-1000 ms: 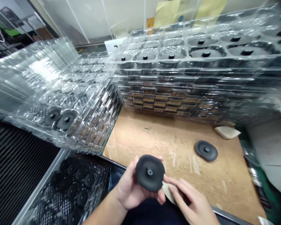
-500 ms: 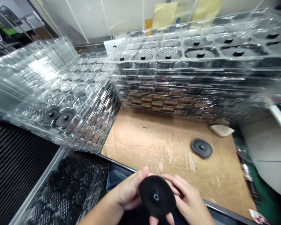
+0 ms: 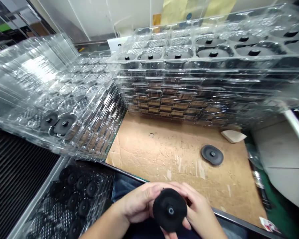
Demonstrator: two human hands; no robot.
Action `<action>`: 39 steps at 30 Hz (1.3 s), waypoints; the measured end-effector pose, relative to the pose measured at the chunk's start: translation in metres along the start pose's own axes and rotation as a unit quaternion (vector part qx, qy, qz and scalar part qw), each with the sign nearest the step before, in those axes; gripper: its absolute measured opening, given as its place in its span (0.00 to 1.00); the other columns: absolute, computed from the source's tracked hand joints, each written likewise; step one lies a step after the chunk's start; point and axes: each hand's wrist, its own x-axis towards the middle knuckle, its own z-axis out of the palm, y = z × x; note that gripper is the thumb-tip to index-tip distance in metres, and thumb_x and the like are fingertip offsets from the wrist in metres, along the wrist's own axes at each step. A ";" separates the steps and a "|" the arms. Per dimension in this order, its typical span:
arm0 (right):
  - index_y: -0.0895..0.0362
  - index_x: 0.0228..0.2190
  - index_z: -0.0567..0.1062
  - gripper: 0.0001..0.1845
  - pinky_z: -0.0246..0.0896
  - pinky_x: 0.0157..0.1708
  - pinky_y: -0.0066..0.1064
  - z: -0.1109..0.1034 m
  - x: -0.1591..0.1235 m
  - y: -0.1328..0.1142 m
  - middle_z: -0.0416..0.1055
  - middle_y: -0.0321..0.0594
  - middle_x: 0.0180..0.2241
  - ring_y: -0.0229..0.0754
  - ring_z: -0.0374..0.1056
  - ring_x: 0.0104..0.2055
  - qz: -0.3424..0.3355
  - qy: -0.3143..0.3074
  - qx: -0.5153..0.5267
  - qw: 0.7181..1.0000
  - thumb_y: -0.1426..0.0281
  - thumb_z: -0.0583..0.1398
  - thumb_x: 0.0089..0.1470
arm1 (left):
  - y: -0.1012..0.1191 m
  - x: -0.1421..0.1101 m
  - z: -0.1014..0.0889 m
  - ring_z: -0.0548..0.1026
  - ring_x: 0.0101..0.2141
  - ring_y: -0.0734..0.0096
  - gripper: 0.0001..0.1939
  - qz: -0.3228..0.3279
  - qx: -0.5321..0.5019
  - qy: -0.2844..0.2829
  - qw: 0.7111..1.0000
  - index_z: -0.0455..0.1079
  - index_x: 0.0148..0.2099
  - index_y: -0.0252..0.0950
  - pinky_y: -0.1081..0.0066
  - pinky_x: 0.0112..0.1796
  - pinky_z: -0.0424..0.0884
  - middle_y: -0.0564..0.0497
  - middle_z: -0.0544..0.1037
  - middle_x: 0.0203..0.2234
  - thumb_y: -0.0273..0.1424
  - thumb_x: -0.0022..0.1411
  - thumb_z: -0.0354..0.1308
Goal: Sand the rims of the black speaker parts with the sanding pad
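A black rubber disc [image 3: 165, 220] with a raised hub and a small ring at its centre is held low in front of me, above the table's front edge. My left hand [image 3: 143, 200] grips its left rim, the thumb along the upper edge. My right hand [image 3: 196, 205] wraps its right side, with fingertips showing beneath the disc. Part of each hand's fingers is hidden behind it. Another disc, dark grey and slightly oval [image 3: 212, 154], lies apart on the cardboard sheet [image 3: 149, 149], hub facing up.
Stacked clear plastic trays [image 3: 179, 89] stand along the back, discs in the top one. A second tray stack [image 3: 89, 122] is at left, holding two discs. Lower left sits a tray of black discs [image 3: 82, 207] beside a ribbed black surface [image 3: 12, 176]. A folded paper piece [image 3: 233, 136] lies at right.
The held disc has tilted and shifted slightly right. My left thumb has moved onto its upper edge, and my hands have drawn closer together around it. The view has shifted a little.
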 end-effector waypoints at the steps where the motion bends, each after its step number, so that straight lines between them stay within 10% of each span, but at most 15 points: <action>1: 0.52 0.40 0.75 0.15 0.68 0.31 0.29 0.001 0.000 0.001 0.73 0.39 0.30 0.41 0.71 0.30 -0.001 0.004 0.003 1.000 0.69 0.54 0.52 | 0.001 -0.001 0.001 0.76 0.19 0.67 0.33 0.006 -0.013 -0.006 1.000 0.66 0.51 0.34 0.73 0.20 0.68 0.41 0.79 0.30 0.50 0.49 0.56; 7: 0.53 0.43 0.73 0.16 0.68 0.35 0.31 0.001 0.003 0.004 0.73 0.43 0.39 0.43 0.71 0.40 0.026 0.064 0.028 0.997 0.65 0.50 0.57 | 0.003 -0.006 0.003 0.76 0.41 0.51 0.29 0.055 -0.096 0.016 0.994 0.62 0.54 0.41 0.63 0.37 0.72 0.41 0.74 0.45 0.38 0.49 0.62; 22: 0.57 0.40 0.74 0.19 0.68 0.28 0.28 -0.017 0.008 -0.022 0.75 0.43 0.34 0.41 0.71 0.29 0.068 0.147 0.099 0.982 0.58 0.55 0.54 | 0.004 0.001 0.011 0.72 0.46 0.51 0.23 0.158 -0.172 0.232 0.945 0.62 0.49 0.33 0.59 0.47 0.66 0.39 0.73 0.46 0.31 0.51 0.62; 29: 0.54 0.44 0.70 0.13 0.67 0.38 0.29 -0.028 0.017 -0.103 0.73 0.40 0.38 0.39 0.69 0.39 -0.180 0.164 0.000 0.970 0.74 0.52 0.57 | -0.005 0.007 0.022 0.74 0.40 0.67 0.19 0.152 -0.122 0.225 0.955 0.70 0.47 0.36 0.72 0.40 0.68 0.45 0.76 0.41 0.29 0.50 0.63; 33: 0.54 0.37 0.72 0.11 0.66 0.32 0.24 -0.032 0.026 -0.116 0.72 0.36 0.30 0.35 0.69 0.31 -0.173 0.030 -0.008 0.984 0.77 0.52 0.56 | -0.007 0.007 0.026 0.74 0.36 0.73 0.17 0.143 -0.123 0.255 0.948 0.72 0.44 0.40 0.77 0.36 0.69 0.50 0.77 0.39 0.25 0.49 0.64; 37: 0.60 0.42 0.71 0.13 0.65 0.39 0.31 -0.027 0.025 -0.114 0.72 0.43 0.35 0.39 0.69 0.38 -0.206 0.176 -0.011 0.963 0.77 0.51 0.56 | -0.002 0.004 0.030 0.73 0.27 0.81 0.07 0.148 -0.132 0.239 0.950 0.76 0.33 0.37 0.82 0.34 0.68 0.55 0.78 0.25 0.26 0.47 0.65; 39: 0.59 0.43 0.70 0.14 0.65 0.39 0.28 -0.026 0.020 -0.114 0.72 0.42 0.35 0.38 0.69 0.37 -0.214 0.149 0.022 0.965 0.78 0.52 0.56 | 0.003 0.002 0.031 0.74 0.32 0.77 0.14 0.140 -0.125 0.241 0.952 0.76 0.36 0.38 0.80 0.37 0.69 0.53 0.79 0.30 0.28 0.42 0.68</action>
